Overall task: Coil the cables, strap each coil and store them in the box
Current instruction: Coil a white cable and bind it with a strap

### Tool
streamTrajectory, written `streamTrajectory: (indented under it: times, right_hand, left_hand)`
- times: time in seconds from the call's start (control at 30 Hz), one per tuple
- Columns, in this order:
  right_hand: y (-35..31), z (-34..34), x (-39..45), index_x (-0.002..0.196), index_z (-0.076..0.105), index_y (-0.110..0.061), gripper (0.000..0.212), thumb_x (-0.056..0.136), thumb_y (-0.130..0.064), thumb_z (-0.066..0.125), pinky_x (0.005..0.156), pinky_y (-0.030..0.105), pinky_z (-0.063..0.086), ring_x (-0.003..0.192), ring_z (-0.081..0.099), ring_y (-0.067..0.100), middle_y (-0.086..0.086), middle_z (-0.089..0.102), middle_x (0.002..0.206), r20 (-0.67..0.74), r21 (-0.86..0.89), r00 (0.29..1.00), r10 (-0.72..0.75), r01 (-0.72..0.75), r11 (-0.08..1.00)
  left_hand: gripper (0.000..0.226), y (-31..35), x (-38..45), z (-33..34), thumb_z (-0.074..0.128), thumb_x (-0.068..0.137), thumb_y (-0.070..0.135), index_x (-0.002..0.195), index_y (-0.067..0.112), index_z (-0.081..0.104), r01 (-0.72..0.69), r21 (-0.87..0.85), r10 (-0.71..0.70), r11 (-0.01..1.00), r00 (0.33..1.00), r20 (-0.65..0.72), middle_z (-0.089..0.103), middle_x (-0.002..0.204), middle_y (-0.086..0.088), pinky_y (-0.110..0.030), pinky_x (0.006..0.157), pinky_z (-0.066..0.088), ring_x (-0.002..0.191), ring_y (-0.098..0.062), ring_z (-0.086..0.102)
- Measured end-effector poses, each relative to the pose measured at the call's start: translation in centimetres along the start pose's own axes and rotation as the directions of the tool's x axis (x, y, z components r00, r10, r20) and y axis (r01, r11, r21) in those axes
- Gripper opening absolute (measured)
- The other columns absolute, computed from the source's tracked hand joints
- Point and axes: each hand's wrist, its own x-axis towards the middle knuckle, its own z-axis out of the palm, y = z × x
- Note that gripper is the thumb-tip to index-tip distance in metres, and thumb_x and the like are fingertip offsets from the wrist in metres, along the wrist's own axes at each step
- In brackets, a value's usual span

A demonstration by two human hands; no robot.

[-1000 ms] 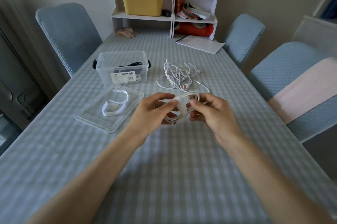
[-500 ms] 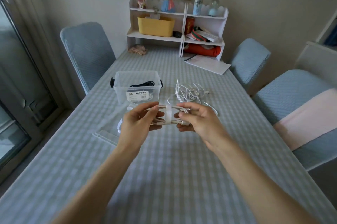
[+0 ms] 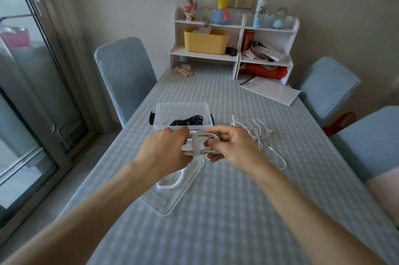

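Gripped at its ends by left hand (image 3: 165, 152) and right hand (image 3: 234, 146): strapped white cable coil (image 3: 201, 142), just before clear plastic box (image 3: 182, 110).

Two hands (image 3: 166, 152) (image 3: 234, 148); one white coil (image 3: 205, 142) with one strap (image 3: 196, 145) round it; one loose white cable (image 3: 254, 133); one clear box (image 3: 183, 111) with one black cable (image 3: 187, 122) inside; one lid (image 3: 174, 197) carrying one spare strap (image 3: 170, 185) (partly hidden by the left hand); three chairs (image 3: 123, 74) (image 3: 326, 85) (image 3: 371, 139); one shelf unit (image 3: 237, 42); one yellow bin (image 3: 205, 41); one sheet of paper (image 3: 269, 90).
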Motion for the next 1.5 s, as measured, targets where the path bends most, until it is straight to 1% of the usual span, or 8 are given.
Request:
streamTrajectory:
  times: [0.23, 0.4, 0.57, 0.8, 1.07, 1.2, 1.33, 1.5]
  right_hand:
    - [0.2, 0.9, 4.4, 0.110, 0.072, -0.014, 0.023, 0.093, 0.000, 0.063, 0.062, 0.027, 0.059, 0.073, 0.074, 0.023, 0.004, 0.075, 0.094, -0.034, -0.155, 0.992, -0.125, 0.118, 0.981]
    - [0.8, 0.9, 8.3, 0.112, 0.071, -0.028, 0.021, 0.091, -0.029, 0.068, 0.087, 0.035, 0.058, 0.092, 0.071, 0.006, -0.007, 0.074, 0.103, -0.118, -0.213, 0.990, -0.077, 0.050, 0.976]
    - [-0.1, 0.1, 10.0, 0.116, 0.069, -0.024, 0.024, 0.092, -0.024, 0.065, 0.080, 0.011, 0.050, 0.095, 0.063, -0.003, -0.013, 0.067, 0.110, -0.130, -0.399, 0.967, -0.218, 0.150, 0.904]
    - [0.5, 0.0, 10.2, 0.122, 0.064, -0.021, 0.038, 0.084, -0.020, 0.065, 0.097, 0.010, 0.035, 0.116, 0.048, -0.001, -0.014, 0.055, 0.120, 0.144, -0.613, 0.895, -0.422, 0.416, 0.672]
    - [3.3, -1.8, 11.3, 0.114, 0.068, -0.021, 0.025, 0.089, -0.018, 0.066, 0.085, 0.014, 0.044, 0.098, 0.056, 0.001, -0.010, 0.061, 0.111, -0.009, -0.636, 0.935, -0.354, 0.268, 0.724]
    - [3.4, -2.8, 10.7, 0.106, 0.072, -0.020, 0.020, 0.088, -0.014, 0.066, 0.077, 0.004, 0.041, 0.090, 0.059, -0.005, -0.014, 0.064, 0.099, -0.015, -0.623, 0.934, -0.357, 0.271, 0.734]
    - [3.4, -3.7, 8.6, 0.096, 0.074, -0.015, 0.015, 0.087, -0.007, 0.066, 0.073, 0.004, 0.043, 0.089, 0.061, -0.004, -0.010, 0.070, 0.091, -0.062, -0.581, 0.930, -0.363, 0.261, 0.771]
    - [4.1, -5.5, 5.1, 0.088, 0.074, -0.015, 0.010, 0.087, -0.007, 0.069, 0.070, 0.009, 0.046, 0.078, 0.065, 0.001, -0.012, 0.072, 0.081, -0.123, -0.540, 0.948, -0.294, 0.184, 0.821]
  left_hand:
    - [0.022, -3.0, 4.5, -0.2, 0.062, 0.081, 0.028, 0.066, 0.028, 0.045, 0.033, -0.123, -0.016, 0.992, 0.991, 0.133, 0.057, 0.070, 0.005, -0.032, 0.056, 0.048, 0.068, -0.022, 0.060]
    - [0.019, -4.8, 7.9, -0.7, 0.065, 0.083, 0.034, 0.093, 0.025, 0.052, 0.031, -0.057, -0.024, 0.998, 0.994, 0.110, 0.054, 0.080, 0.005, -0.030, 0.058, 0.040, 0.074, -0.021, 0.058]
    - [0.024, -5.2, 10.3, -0.9, 0.068, 0.082, 0.038, 0.098, 0.025, 0.054, 0.059, -0.098, -0.048, 0.993, 0.992, 0.115, 0.056, 0.084, 0.007, -0.030, 0.063, 0.044, 0.077, -0.019, 0.057]
    - [0.028, -5.8, 10.3, -0.1, 0.066, 0.081, 0.034, 0.106, 0.024, 0.059, 0.105, -0.100, -0.096, 0.989, 0.991, 0.088, 0.060, 0.089, 0.005, -0.030, 0.064, 0.044, 0.081, -0.022, 0.058]
    - [0.061, -6.8, 13.6, 1.9, 0.070, 0.082, 0.018, 0.138, 0.027, 0.047, 0.141, -0.135, -0.072, 0.981, 0.903, 0.423, 0.055, 0.128, -0.005, -0.033, 0.077, 0.051, 0.108, -0.022, 0.057]
    - [0.058, -7.1, 12.6, 1.4, 0.059, 0.086, 0.005, 0.140, 0.024, 0.048, 0.113, -0.197, -0.038, 0.974, 0.937, 0.347, 0.045, 0.141, -0.003, -0.025, 0.083, 0.040, 0.127, -0.020, 0.045]
    - [0.032, -7.7, 9.7, 0.3, 0.060, 0.091, 0.013, 0.120, 0.025, 0.064, 0.104, -0.335, -0.042, 0.937, 0.981, 0.188, 0.064, 0.120, 0.008, -0.026, 0.088, 0.049, 0.109, -0.011, 0.059]
    - [0.015, -5.3, 5.0, -1.2, 0.062, 0.094, 0.022, 0.103, 0.028, 0.072, 0.075, -0.561, -0.017, 0.824, 0.994, 0.107, 0.071, 0.095, 0.017, -0.007, 0.064, 0.045, 0.080, 0.012, 0.063]
